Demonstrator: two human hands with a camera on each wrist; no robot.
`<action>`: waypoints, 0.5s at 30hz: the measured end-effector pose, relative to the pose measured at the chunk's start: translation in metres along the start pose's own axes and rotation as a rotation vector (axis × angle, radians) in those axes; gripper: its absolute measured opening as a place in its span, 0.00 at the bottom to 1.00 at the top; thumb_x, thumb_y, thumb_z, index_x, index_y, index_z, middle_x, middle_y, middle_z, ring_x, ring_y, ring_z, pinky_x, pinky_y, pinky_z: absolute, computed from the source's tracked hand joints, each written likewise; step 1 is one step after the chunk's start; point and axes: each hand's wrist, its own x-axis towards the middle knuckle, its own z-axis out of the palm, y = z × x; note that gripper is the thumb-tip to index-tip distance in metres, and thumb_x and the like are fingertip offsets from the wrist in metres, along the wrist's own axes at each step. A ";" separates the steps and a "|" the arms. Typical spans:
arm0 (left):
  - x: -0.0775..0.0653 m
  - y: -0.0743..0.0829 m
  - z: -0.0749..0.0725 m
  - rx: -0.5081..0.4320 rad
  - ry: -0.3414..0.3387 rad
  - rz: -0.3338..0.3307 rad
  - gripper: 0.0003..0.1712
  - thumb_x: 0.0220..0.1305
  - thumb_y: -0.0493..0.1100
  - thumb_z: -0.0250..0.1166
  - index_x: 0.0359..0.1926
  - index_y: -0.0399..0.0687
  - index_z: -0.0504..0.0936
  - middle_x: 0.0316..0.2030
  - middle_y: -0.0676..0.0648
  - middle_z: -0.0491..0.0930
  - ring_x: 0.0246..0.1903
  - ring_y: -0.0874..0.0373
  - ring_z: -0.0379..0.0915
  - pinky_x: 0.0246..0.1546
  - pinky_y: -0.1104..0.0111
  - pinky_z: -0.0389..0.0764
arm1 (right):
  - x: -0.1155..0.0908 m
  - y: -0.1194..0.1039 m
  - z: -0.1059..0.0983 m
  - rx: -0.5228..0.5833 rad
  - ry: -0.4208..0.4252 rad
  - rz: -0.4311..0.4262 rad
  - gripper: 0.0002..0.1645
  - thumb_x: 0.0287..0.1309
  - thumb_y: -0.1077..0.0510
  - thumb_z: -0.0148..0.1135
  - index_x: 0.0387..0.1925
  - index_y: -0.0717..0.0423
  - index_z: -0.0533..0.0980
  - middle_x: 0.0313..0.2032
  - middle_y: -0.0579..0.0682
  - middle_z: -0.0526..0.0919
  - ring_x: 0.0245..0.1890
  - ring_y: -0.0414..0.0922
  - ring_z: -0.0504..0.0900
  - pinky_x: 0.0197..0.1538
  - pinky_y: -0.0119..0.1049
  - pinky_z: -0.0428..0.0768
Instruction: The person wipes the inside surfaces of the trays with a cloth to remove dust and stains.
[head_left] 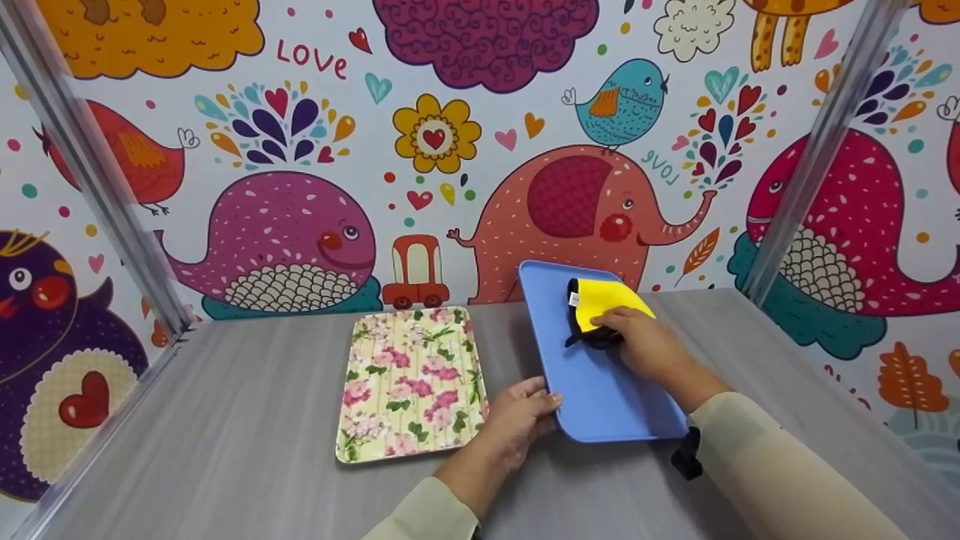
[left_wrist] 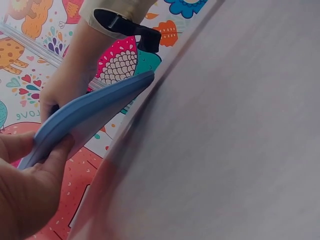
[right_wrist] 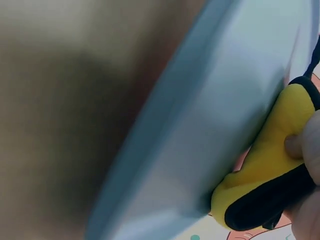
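A blue tray [head_left: 600,397] is held tilted up from the table in the head view. My left hand [head_left: 517,420] grips its near left edge, thumb on one face and fingers on the other, as the left wrist view also shows. With curled fingers, my right hand [head_left: 649,341] holds a yellow cloth [head_left: 604,300] with black edging, a small white tag and a black loop. The cloth lies against the tray's upper face. Close up in the right wrist view, the yellow cloth [right_wrist: 275,150] looks soft and bunched beside the tray's raised rim [right_wrist: 160,110].
To the left, a flower-patterned tray [head_left: 409,382] lies flat on the grey table [head_left: 247,420]. Behind the table stands a wall [head_left: 465,202] printed with cartoon animals, with metal posts [head_left: 112,172] at the corners. A black strap piece [head_left: 686,454] hangs at my right wrist.
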 end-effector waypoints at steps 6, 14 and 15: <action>-0.001 0.001 0.000 -0.021 -0.008 0.015 0.28 0.69 0.31 0.62 0.67 0.25 0.72 0.58 0.33 0.83 0.48 0.55 0.84 0.56 0.58 0.85 | -0.003 -0.011 -0.001 -0.002 0.007 0.019 0.31 0.62 0.74 0.61 0.65 0.51 0.80 0.60 0.59 0.83 0.61 0.60 0.79 0.68 0.59 0.75; 0.001 0.001 -0.003 -0.021 0.015 0.011 0.28 0.70 0.30 0.61 0.68 0.26 0.71 0.60 0.33 0.82 0.49 0.54 0.84 0.55 0.58 0.85 | -0.002 -0.029 0.005 0.048 0.070 -0.022 0.32 0.60 0.76 0.59 0.62 0.53 0.81 0.57 0.61 0.84 0.58 0.60 0.80 0.66 0.57 0.78; 0.001 0.001 -0.003 -0.023 0.019 0.011 0.27 0.70 0.30 0.61 0.68 0.26 0.71 0.59 0.33 0.82 0.49 0.54 0.84 0.55 0.58 0.85 | -0.002 -0.031 0.006 0.061 0.072 -0.019 0.32 0.59 0.77 0.59 0.62 0.53 0.81 0.57 0.61 0.84 0.58 0.60 0.81 0.66 0.57 0.78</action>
